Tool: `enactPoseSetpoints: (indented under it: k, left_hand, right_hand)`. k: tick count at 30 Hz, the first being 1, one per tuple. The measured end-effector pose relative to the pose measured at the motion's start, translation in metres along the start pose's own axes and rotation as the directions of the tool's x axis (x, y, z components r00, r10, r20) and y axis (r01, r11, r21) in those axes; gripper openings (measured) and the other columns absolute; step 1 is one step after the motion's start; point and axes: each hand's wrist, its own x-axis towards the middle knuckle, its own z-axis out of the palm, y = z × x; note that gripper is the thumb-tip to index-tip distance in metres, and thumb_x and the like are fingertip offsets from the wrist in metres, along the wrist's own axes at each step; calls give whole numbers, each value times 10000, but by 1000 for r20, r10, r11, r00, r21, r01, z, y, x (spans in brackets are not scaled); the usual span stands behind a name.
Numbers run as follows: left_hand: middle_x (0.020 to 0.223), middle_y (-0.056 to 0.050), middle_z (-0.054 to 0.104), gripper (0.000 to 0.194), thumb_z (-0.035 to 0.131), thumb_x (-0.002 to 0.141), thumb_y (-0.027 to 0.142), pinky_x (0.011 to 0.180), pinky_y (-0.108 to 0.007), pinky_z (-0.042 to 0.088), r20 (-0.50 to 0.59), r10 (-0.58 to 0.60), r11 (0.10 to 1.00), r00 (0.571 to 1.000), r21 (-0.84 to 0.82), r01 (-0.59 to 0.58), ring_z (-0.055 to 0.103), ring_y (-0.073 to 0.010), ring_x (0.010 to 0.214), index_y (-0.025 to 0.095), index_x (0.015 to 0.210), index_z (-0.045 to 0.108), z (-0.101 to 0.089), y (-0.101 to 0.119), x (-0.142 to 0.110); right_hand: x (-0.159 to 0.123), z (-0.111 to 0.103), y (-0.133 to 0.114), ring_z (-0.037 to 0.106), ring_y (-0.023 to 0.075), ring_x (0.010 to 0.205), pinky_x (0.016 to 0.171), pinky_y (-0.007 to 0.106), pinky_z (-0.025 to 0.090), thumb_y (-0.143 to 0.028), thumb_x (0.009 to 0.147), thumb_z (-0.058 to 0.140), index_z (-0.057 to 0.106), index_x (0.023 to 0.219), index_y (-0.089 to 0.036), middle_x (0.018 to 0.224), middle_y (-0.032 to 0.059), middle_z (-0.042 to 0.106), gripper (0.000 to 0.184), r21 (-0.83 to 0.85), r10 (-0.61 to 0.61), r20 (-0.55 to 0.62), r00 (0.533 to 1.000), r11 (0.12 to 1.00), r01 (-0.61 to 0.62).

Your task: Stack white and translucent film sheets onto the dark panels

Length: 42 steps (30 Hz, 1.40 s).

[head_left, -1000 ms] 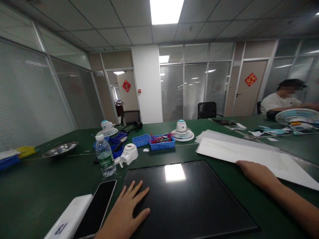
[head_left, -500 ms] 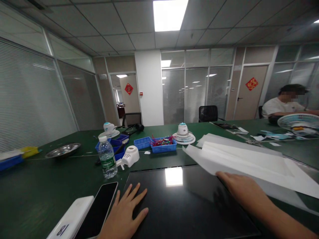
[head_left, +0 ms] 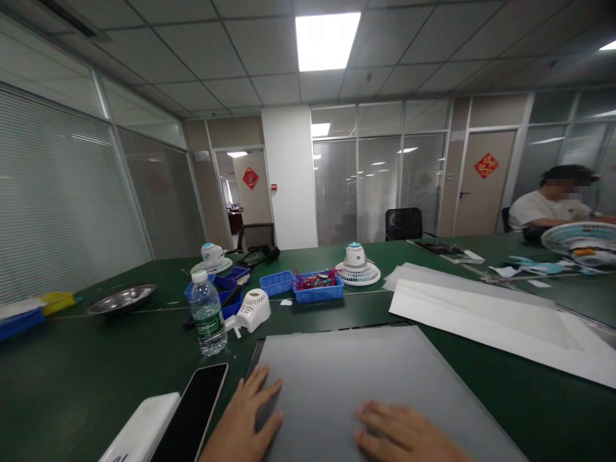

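A translucent greyish sheet (head_left: pixel 337 359) lies over a dark flat panel (head_left: pixel 258 353), whose edge shows at the left and along the top. With fingers spread, my left hand (head_left: pixel 248 417) rests on the left edge of the sheet and panel. My right hand (head_left: pixel 404 433) lies on the sheet near its lower middle, fingers stretched out and a little blurred. Neither hand grips anything. Left of my left hand are a phone (head_left: pixel 192 410) with a dark screen and a white box-like block (head_left: pixel 144 427).
Farther off stand a water bottle (head_left: pixel 208 314), a white plastic housing (head_left: pixel 254 309), a blue tray of coloured wires (head_left: pixel 317 287) and a fan part (head_left: pixel 357 266). White sheets (head_left: pixel 491 321) lie at right; a metal dish (head_left: pixel 122 298) at left. A person (head_left: pixel 553 199) sits far right.
My right hand has moved left from the white sheets onto the panel. One translucent sheet now covers the dark panel. My left hand stays about where it was.
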Motion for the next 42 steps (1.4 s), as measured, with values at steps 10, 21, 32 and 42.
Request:
enactPoseSetpoints:
  k: [10,21,32,42]
  left_hand:
    - [1540,-1,464,536,534,852,523,1193,-537,295,-15,-40,977,999,209,42,367,-307,1458,317,1337,636,-8,15,-1]
    - [1520,-22,509,533,550,829,540,1192,-490,322,-61,-63,963,996,259,76,447,-297,1419,282,1272,697,-10,24,-2]
    - [1499,-44,538,496,607,813,504,1184,-537,325,-100,-17,987,995,160,33,442,-327,1420,291,1248,713,-7,12,-2]
    - [1414,-78,626,597,327,975,537,1171,-483,369,-240,-45,991,970,-133,13,527,-280,1360,177,1333,642,-2,0,2]
  right_hand:
    - [-210,28,224,388,356,1410,1113,584,368,-564,939,405,533,1437,-213,1523,118,428,622,-232,867,203,456,495,-837]
    - [-184,5,205,701,332,924,723,456,557,-375,1009,288,671,1204,-151,1121,179,710,485,-351,870,29,492,469,-810]
    - [-79,-14,112,661,252,941,779,383,527,-220,960,448,634,1086,-166,1072,115,692,231,-535,559,-171,812,639,-552]
    - [-12,-9,-16,640,158,637,547,285,449,-201,1029,213,616,1013,-196,839,26,713,404,-185,72,-79,994,979,-86]
